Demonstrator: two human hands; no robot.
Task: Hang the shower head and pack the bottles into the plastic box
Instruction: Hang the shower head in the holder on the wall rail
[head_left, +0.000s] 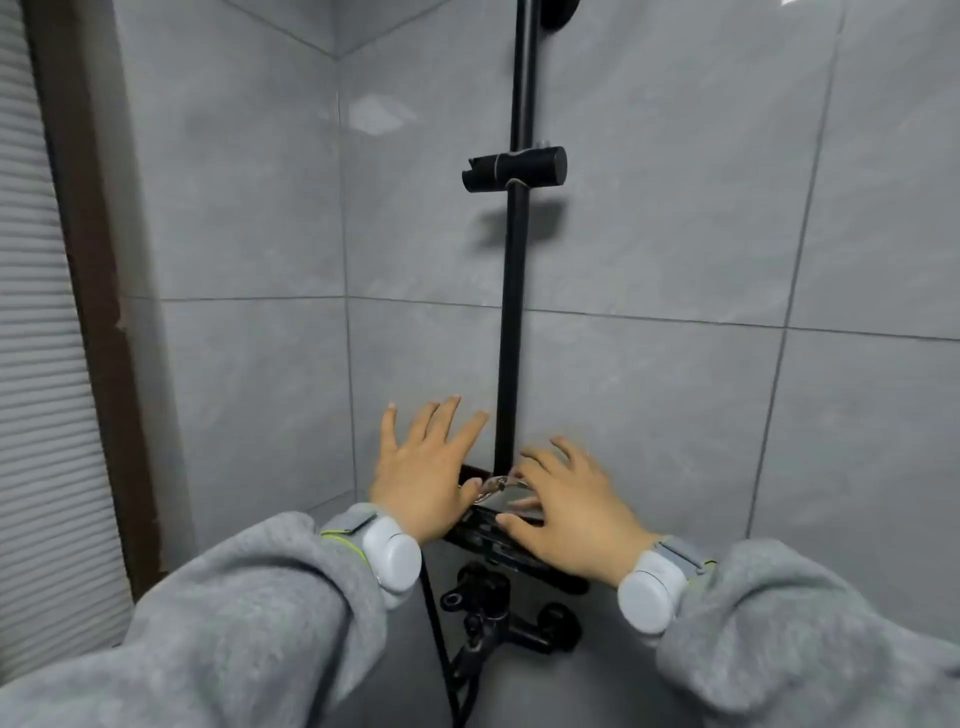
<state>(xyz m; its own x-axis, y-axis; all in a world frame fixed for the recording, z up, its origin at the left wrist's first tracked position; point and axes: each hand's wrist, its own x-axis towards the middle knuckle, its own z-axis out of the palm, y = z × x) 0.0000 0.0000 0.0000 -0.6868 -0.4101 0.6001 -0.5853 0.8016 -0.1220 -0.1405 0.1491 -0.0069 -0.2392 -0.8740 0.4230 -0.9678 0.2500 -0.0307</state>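
A black shower rail (514, 291) runs up the grey tiled wall, and its black holder bracket (511, 169) carries nothing. At the rail's foot sits a black shelf (488, 525) above the black mixer valve (498, 603). My left hand (423, 465) hovers over the shelf's left end with fingers spread. Over the shelf's right part is my right hand (563, 506), fingers spread too, holding nothing. A black hose (441, 644) hangs down from the valve. No shower head, bottle or plastic box shows in view.
Grey wall tiles meet in a corner (340, 260) left of the rail. A dark brown frame (88, 291) and a white ribbed blind (36, 364) stand at the far left. Grey sleeves and white wrist devices cover my forearms.
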